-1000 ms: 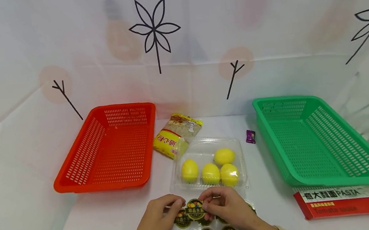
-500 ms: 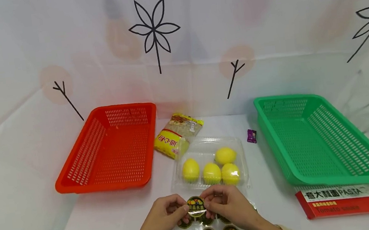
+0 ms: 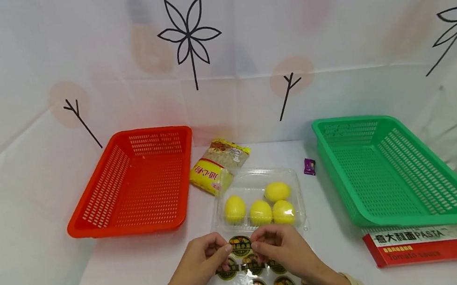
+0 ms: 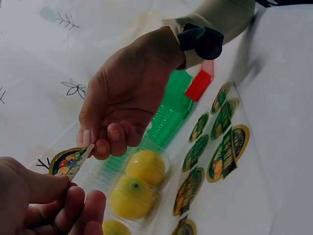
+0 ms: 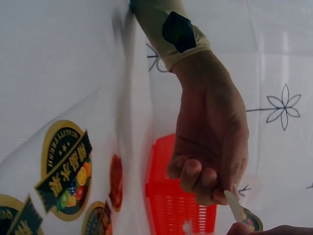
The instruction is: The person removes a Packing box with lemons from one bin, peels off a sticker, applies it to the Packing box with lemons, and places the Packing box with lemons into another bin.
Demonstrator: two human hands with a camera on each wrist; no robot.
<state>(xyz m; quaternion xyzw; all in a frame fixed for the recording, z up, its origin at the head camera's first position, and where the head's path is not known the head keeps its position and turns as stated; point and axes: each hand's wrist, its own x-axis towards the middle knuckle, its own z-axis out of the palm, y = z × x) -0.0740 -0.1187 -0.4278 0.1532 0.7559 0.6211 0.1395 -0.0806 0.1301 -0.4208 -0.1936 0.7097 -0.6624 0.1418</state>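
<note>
Sticker pinched btwn hands, closer to clear box than b4.

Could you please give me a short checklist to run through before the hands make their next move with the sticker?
1. Left hand has the sticker: ok, pinched at one edge.
2. Right hand has it too: ok, pinched at the opposite edge.
3. Sticker separated from the sheet: ok, held apart from it.
4. Lemons inside the clear container: ok, four visible.
5. Container lid fully latched: cannot tell through the transparent plastic.
6. Sticker on the container: not ok, it is between the fingertips.
</note>
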